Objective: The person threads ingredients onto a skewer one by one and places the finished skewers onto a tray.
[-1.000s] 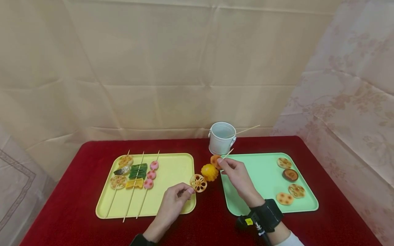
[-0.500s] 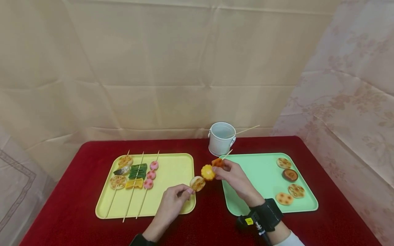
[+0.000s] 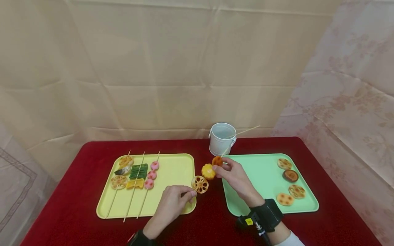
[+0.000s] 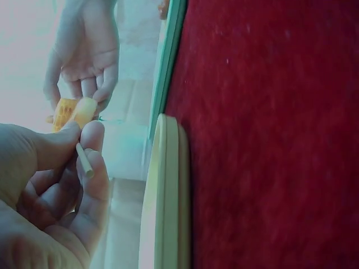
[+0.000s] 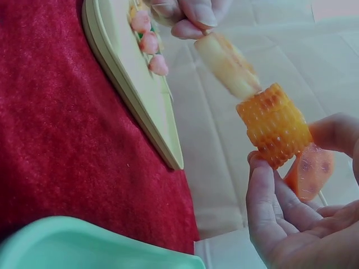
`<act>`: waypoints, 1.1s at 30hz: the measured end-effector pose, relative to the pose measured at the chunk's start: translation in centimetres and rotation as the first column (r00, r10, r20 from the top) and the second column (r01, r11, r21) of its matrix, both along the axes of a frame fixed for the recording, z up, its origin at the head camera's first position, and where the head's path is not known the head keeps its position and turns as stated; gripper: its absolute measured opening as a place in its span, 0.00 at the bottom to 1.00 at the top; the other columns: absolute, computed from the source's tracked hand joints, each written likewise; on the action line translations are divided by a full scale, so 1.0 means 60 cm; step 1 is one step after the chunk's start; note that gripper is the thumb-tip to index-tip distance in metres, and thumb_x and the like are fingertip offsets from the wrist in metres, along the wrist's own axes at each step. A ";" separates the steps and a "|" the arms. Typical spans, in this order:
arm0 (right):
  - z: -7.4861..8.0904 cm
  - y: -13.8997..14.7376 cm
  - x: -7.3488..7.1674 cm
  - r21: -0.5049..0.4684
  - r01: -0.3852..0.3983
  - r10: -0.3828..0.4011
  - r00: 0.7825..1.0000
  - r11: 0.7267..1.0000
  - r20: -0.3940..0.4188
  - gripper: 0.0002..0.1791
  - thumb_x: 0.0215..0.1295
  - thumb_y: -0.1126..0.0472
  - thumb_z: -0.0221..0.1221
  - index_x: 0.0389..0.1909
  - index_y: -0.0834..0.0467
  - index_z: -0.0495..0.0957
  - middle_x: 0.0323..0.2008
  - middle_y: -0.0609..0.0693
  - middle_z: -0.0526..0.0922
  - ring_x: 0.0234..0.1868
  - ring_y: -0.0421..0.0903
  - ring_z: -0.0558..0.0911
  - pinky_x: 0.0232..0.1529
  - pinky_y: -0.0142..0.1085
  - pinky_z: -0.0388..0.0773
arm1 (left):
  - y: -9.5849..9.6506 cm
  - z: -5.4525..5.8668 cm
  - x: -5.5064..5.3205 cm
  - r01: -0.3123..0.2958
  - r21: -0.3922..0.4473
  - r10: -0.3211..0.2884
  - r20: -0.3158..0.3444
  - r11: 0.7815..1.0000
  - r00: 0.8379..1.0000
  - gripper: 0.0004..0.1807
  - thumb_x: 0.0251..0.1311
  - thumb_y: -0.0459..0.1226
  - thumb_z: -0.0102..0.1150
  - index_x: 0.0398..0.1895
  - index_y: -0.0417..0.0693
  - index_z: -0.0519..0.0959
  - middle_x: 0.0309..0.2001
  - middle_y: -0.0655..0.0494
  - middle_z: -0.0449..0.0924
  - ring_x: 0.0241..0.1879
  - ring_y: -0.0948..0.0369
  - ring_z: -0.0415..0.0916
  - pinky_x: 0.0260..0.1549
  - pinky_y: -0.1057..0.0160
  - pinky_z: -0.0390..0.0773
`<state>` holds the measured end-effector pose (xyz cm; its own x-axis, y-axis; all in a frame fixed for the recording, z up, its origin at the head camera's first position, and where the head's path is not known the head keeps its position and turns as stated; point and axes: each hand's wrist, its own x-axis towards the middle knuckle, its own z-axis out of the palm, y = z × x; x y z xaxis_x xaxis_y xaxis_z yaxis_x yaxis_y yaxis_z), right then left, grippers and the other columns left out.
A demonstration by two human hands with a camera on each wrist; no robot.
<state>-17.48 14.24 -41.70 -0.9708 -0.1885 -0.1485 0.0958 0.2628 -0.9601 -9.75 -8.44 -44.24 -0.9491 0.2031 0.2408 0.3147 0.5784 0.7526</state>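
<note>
My left hand [image 3: 176, 201] pinches the lower end of a thin wooden skewer [image 4: 84, 161] between thumb and fingers, just below a lotus root slice [image 3: 200, 185]. Above that slice on the stick sits a yellow corn piece [image 5: 275, 124], which my right hand [image 3: 238, 179] grips between thumb and fingertips. An orange slice with brown spots, like carrot [image 5: 311, 171], is threaded beyond the corn, close to the right fingers. The skewer's tip points up toward the white bucket [image 3: 219, 145]. In the right wrist view a small gap shows between lotus slice and corn.
At left, a yellow tray [image 3: 172, 167] bears three loaded skewers: pink balls, green and yellow pieces, lotus slices with a dark piece. A green tray [image 3: 252, 164] at right holds several loose slices and a mushroom [image 3: 290, 175]. One bare skewer [image 3: 246, 130] leans in the bucket.
My right hand has shifted from the orange slice down to the corn. The lotus slice and orange slice have turned about the stick. My left hand stays at the skewer's lower end.
</note>
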 end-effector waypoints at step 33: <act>0.030 0.245 -0.004 0.531 -0.047 0.213 0.943 0.846 -0.255 0.16 0.74 0.53 0.63 0.53 0.60 0.85 0.47 0.49 0.88 0.50 0.52 0.84 0.47 0.44 0.80 | -0.006 -0.010 0.001 -0.162 0.170 0.141 0.129 0.972 0.982 0.03 0.63 0.36 0.71 0.33 0.49 0.92 0.22 0.65 0.85 0.18 0.71 0.68 0.19 0.70 0.67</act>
<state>-17.72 28.94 -39.88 -0.9556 -0.2936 0.0271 -0.2375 0.7121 -0.6606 -9.71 -8.79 -44.87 -0.9890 0.0187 0.1470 0.1387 0.4654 0.8741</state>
